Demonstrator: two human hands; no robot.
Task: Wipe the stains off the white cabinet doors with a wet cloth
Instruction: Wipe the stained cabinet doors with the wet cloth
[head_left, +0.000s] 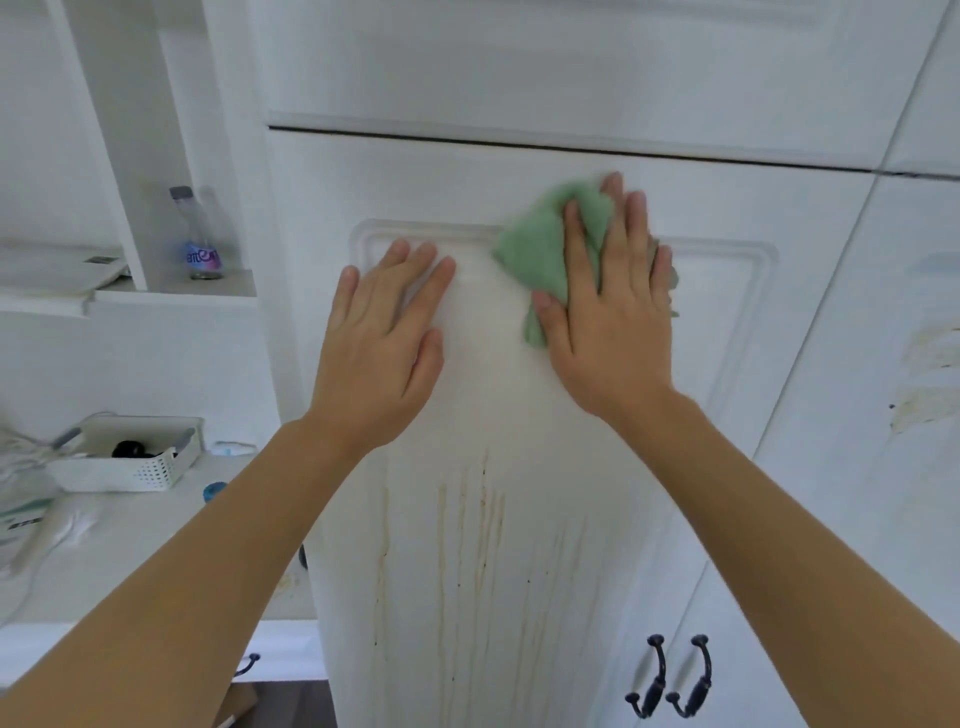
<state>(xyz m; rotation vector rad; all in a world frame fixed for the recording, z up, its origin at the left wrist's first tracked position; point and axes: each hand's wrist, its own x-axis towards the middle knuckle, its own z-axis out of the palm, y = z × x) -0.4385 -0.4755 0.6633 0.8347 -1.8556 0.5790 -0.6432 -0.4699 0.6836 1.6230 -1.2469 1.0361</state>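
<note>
Two bare arms are reaching up from the bottom. Behind them, the big white cabinet door (519, 415) is showing brown drip stains (467, 530) low down. Its right hand (608, 312) is pressing a green cloth (540, 249) flat against the door's top, fingers straight. Beside it, the left hand (384, 338) is lying flat on the door, holding nothing. Far left, a small bottle (200, 239) is standing on a shelf.

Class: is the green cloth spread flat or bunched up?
Bunched: the cloth shows folds and juts out unevenly round the right hand pressing it to the door.
</note>
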